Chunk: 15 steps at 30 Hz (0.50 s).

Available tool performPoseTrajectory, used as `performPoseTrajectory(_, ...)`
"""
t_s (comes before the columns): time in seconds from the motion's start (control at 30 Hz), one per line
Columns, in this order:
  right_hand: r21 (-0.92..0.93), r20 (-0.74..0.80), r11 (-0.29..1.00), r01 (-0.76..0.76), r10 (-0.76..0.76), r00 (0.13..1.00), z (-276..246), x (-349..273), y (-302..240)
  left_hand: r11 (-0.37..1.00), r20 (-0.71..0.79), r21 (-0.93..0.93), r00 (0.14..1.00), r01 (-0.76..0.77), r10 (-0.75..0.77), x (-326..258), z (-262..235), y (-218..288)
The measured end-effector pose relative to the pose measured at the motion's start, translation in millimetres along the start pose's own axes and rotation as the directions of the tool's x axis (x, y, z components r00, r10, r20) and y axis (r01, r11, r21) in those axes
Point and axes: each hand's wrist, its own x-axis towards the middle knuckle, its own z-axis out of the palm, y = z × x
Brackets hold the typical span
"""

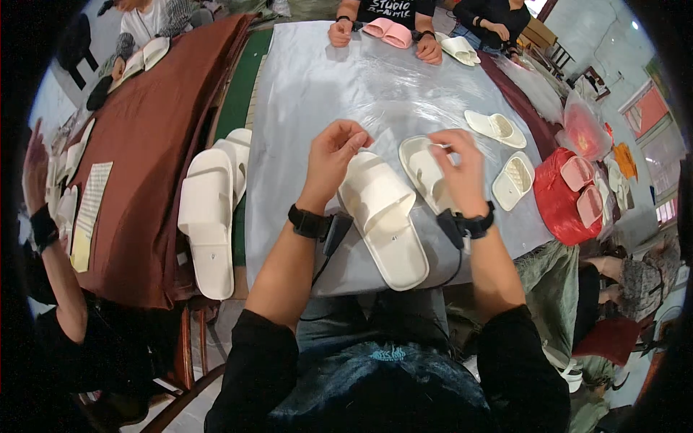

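Observation:
A cream-white slide slipper [390, 242] lies in front of me, its heel toward me, on the table covered with a grey sheet [289, 108]. Its mate [422, 169] rests just to the right, partly hidden. My left hand [330, 164] is over the toe of the first slipper, thumb and forefinger pinched together. Above the second slipper my right hand [463, 169] is curled, with thumb and fingers drawn together. Whatever either pinch holds is too small to make out. Dark wrist straps with small boxes and cables sit on both wrists.
Two more white slippers [514, 180] lie at the right, beside a red bag [559, 216] bearing pink slippers [588, 204]. White slippers [208, 216] stand at the left edge near a brown-covered table [151, 130]. Across the table, a person's hands [429, 50] flank pink slippers [390, 33].

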Motion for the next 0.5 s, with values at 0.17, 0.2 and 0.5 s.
performPoseTrajectory(0.17,-0.147,0.181,0.982,-0.121,0.147,0.972,-47,-35,-20,0.986,0.019,-0.107,0.991,-0.131,0.134,-9,-2,35)
performPoseTrajectory(0.2,-0.202,0.261,0.965,-0.167,0.218,0.940,-53,-46,-23,0.958,0.036,-0.184,0.972,-0.220,0.230,-10,-1,45)
performPoseTrajectory(0.5,-0.251,0.540,0.962,0.104,0.050,0.841,-35,-80,-28,0.066,-0.138,-0.955,0.629,-0.290,0.765,-144,-83,230)
